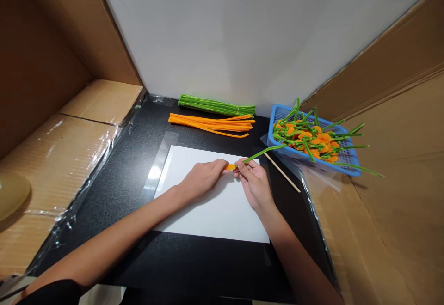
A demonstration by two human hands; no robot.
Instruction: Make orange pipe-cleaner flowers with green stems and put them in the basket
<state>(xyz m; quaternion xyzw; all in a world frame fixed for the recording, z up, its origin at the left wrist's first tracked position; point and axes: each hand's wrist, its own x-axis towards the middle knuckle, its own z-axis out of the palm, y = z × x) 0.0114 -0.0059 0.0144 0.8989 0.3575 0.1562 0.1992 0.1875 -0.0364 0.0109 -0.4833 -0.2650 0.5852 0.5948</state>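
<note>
Over a white sheet of paper my two hands meet at a small pipe-cleaner flower. Its orange head is pinched by the fingertips of my left hand. My right hand is closed on the green pipe-cleaner stem just beside the head. That stem runs up and to the right, its far end near the basket's edge. My fingers partly hide the join of head and stem.
Behind the paper lie a bundle of orange pipe cleaners and a bundle of green pipe cleaners. A blue basket at right holds several orange-and-green flowers. A thin wooden stick lies right of the paper. Cardboard walls flank the black table.
</note>
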